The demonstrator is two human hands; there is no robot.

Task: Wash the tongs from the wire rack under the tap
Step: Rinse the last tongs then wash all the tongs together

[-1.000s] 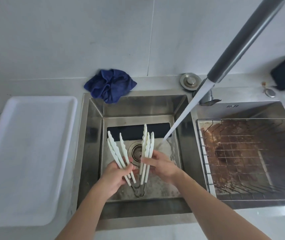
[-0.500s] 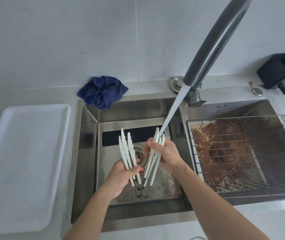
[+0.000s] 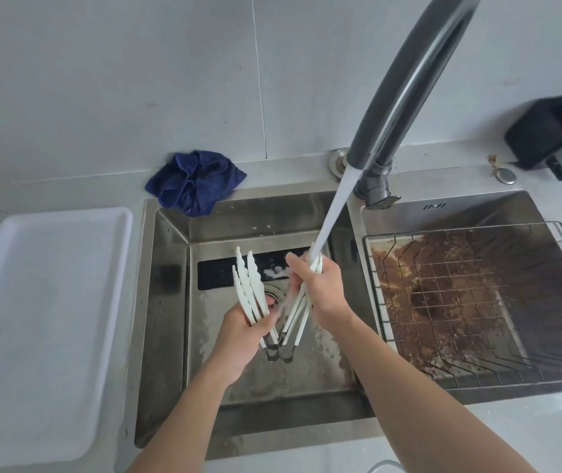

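Observation:
Over the left sink basin (image 3: 170, 302) I hold two bundles of white tongs with scalloped tips. My left hand (image 3: 242, 339) grips one bundle of tongs (image 3: 248, 285), tips pointing up and away. My right hand (image 3: 320, 295) is closed around the other bundle of tongs (image 3: 298, 315), whose tips sit in the water stream (image 3: 332, 213) falling from the dark curved tap (image 3: 405, 80). The metal hinge ends of both bundles meet low between my hands. The wire rack (image 3: 477, 302) rests in the right basin and holds nothing.
A white tray (image 3: 44, 319) lies on the counter at the left. A crumpled blue cloth (image 3: 194, 182) sits behind the sink. A black container (image 3: 556, 134) stands at the far right by the wall. The right basin under the rack is stained brown.
My right hand has lifted its tongs up and right until the tips entered the water stream. The left hand's bundle rose slightly. The view shifted closer to the tap.

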